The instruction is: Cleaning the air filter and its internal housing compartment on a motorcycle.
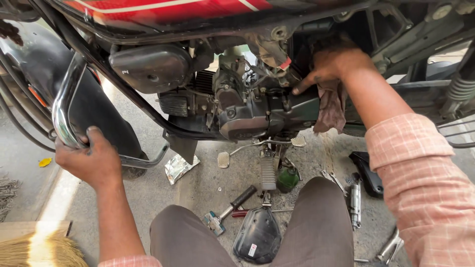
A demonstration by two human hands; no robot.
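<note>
A motorcycle stands in front of me with its dark engine (247, 106) exposed under a red tank. My left hand (89, 158) grips the chrome crash guard bar (62, 106) at the left. My right hand (331, 64) is pressed against the engine's rear side, holding a dirty brown rag (330, 106) that hangs below the fingers. My knees in grey trousers fill the bottom of the view.
On the concrete under the engine lie a hammer (227, 210), a black plastic cover (257, 235), a green bottle (287, 179), a crumpled foil piece (179, 167), several wrenches (354, 198) and a black part (368, 173). A broom (44, 252) lies at bottom left.
</note>
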